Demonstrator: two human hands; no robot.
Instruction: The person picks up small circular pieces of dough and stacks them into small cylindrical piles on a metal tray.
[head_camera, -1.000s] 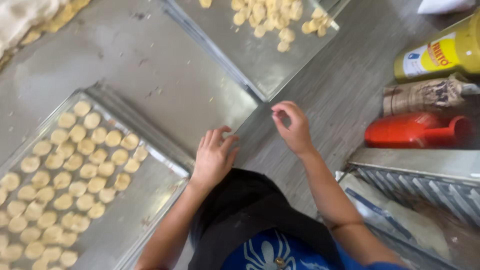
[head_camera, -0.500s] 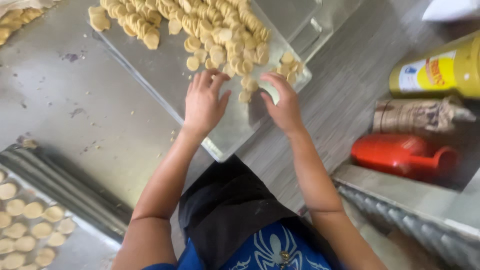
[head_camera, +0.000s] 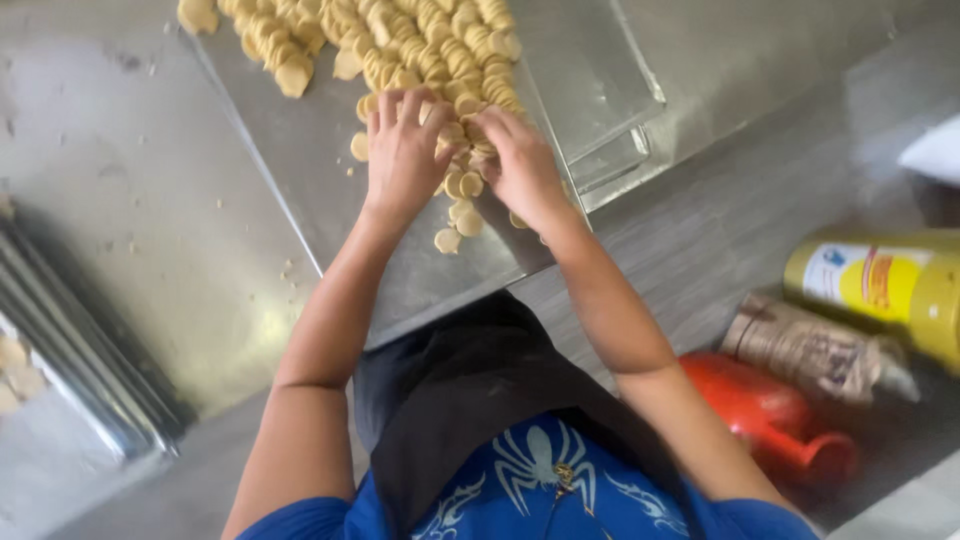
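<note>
Dough discs (head_camera: 460, 184) heaped on metal tray (head_camera: 300, 160), left hand (head_camera: 402, 150) and right hand (head_camera: 520, 165) (fingers curled) gathering them together

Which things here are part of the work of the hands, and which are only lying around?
In use: left hand, right hand, dough discs, tray.
Lying about: yellow bottle, brown packet, red jug, second tray.

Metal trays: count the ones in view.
3: one tray under both hands holding dough discs, one empty tray right of it, one tray edge far left. Others may lie outside view.
</note>
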